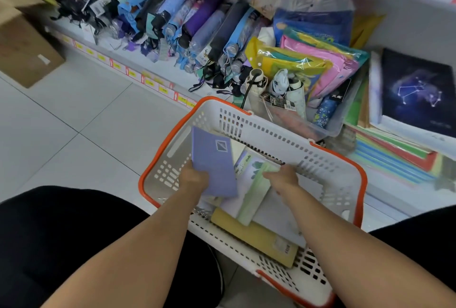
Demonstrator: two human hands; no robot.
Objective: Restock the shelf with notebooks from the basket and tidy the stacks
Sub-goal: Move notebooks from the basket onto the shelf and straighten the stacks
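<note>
Purple notebook (pixel 213 162) tilted up in left hand (pixel 193 179). Green notebook (pixel 254 189) under right hand (pixel 283 178). Yellow notebook (pixel 256 238) flat, nearer than both hands. All inside white basket (pixel 271 130).

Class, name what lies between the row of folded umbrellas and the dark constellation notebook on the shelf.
Head view: colourful plastic pouches fill the stretch between the umbrellas and the constellation notebook.

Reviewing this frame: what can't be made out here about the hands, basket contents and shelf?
- Head view: left hand fingers, hidden behind the purple notebook.
- Right hand fingertips among the basket notebooks; grip unclear.
- Lower notebooks' count, covered by upper ones.
- Price tags too small and blurred to read.
- Constellation notebook cut by the right edge.
</note>
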